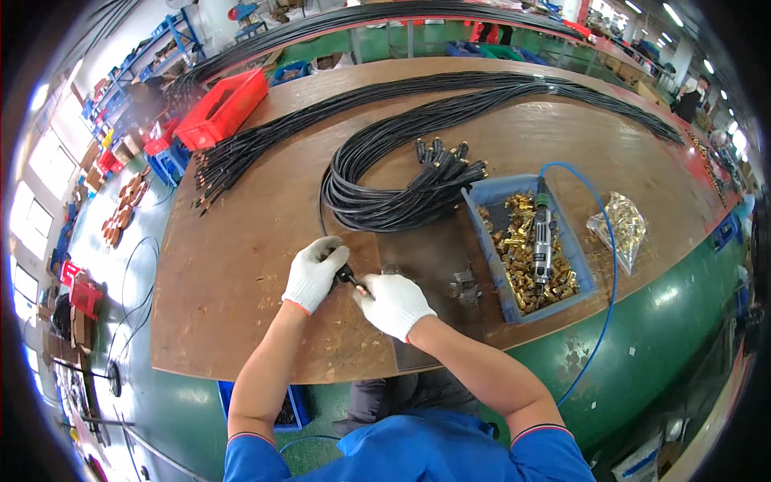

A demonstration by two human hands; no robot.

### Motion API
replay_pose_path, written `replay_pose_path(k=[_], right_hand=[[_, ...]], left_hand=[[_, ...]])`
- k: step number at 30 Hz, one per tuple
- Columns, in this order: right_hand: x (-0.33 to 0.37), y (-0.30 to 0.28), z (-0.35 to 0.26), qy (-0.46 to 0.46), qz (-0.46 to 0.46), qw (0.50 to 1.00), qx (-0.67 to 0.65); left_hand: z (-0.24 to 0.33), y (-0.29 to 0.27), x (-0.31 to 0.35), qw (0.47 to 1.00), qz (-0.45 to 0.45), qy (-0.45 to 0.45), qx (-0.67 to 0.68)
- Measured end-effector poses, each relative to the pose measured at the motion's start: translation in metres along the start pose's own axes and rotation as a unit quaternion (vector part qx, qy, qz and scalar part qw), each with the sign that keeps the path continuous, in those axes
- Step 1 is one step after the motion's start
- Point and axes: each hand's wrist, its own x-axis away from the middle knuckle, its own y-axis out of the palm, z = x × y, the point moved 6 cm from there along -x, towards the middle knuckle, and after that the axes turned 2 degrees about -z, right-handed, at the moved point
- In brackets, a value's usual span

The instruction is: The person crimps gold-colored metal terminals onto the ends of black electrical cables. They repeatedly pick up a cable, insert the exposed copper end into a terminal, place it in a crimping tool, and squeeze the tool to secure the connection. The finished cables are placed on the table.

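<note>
Brown wooden workbench point(241, 273) in a factory hall, black cable bundles point(385, 193) coiled across it, blue tray point(491, 193) of brass fittings point(522, 265) with a power screwdriver point(543, 241) lying in it to the right. Left hand point(315, 273), white-gloved, closed around the black cable end point(347, 277) near the bench's front edge. Right hand point(393, 304), also gloved, pinches the tip of that same end, the two hands just beside each other.

factory workshop, cable bundles point(401, 193) (black), parts bins point(221, 108)

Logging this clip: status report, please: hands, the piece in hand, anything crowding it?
Left hand and right hand, both gloved, shut on black hose end. Hose bundle just beyond. Blue tray of brass fittings right, apart.
</note>
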Motion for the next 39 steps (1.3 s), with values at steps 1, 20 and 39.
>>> replay_pose_path(k=[1, 20, 39], right_hand=[[0.004, -0.004, -0.003, -0.007, 0.001, 1.0, 0.014], [0.009, -0.037, 0.006, -0.066, 0.023, 0.996, 0.048], [0.038, -0.018, 0.024, -0.149, 0.002, 0.983, 0.103]], left_hand=[[-0.008, -0.002, -0.002, 1.0, 0.002, -0.028, 0.012], [0.048, 0.028, 0.03, 0.815, -0.172, 0.478, -0.281], [0.037, 0.042, 0.054, 0.814, -0.252, 0.444, -0.278]])
